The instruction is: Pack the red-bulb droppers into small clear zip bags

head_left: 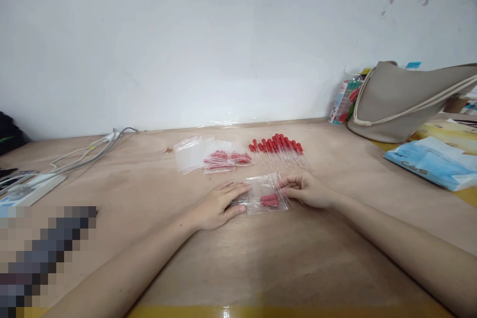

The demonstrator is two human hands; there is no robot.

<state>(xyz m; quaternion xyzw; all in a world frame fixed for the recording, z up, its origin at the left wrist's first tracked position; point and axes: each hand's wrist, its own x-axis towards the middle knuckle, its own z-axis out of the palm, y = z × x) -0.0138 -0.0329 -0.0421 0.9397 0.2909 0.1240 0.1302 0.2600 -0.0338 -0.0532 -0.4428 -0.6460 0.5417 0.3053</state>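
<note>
Small clear plastic zip bag w/ red-capped pieces inside (265, 196) lies flat on the light brown wooden tabletop (261, 258), centre, just in front of the person. Left hand (218, 206) lies palm-down on the bag's left edge, fingers nearly straight, pressing it to the wood, not closed round it. Right hand (307, 190) is at the bag's right edge, fingers curled in together; looks like a pinch on the film, but can't tell for sure from this angle.

Beyond the bag: a row of thin clear droppers w/ red rubber bulbs (278, 149), laid side by side. To its left, a few more clear zip bags, some w/ red pieces in them (214, 156). Far right: beige fabric tote bag (406, 99) & a pale blue plastic packet (432, 161). Far left: white cables (89, 151).

Handling, as a judgement: bag is v. light, floppy, slick film, so it will slide on the wood unless pinned. The contents look thin, poss. fragile, so don't squeeze the middle. Best hold is prob. at the edges or zip strip, one hand each side, bag kept flat.
</note>
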